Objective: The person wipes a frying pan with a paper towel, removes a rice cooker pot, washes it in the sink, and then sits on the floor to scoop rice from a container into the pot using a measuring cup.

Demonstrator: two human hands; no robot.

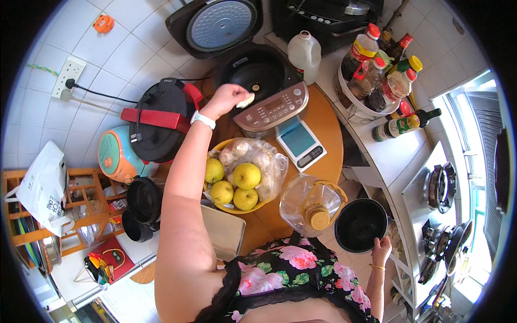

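My left hand (229, 99) pinches a small pale, whitish piece (245, 101) at the front edge of an open rice cooker (270, 109). Its lid (222, 25) stands up at the back. In the dark inner pot (252, 72) a small round light spot shows at the bottom. On the right, my right hand (381, 246) grips the rim of a black bowl (360, 225), held out beside the table. The bowl looks dark inside, with no contents that I can make out.
A yellow basket (246, 209) holds several yellow-green pears and bagged garlic. Near it are a digital scale (301, 143), a large plastic oil jug (311, 206) and a metal tray (224, 230). A red and black electric pan (161, 121) stands left; sauce bottles (379, 76) fill a white basket at right.
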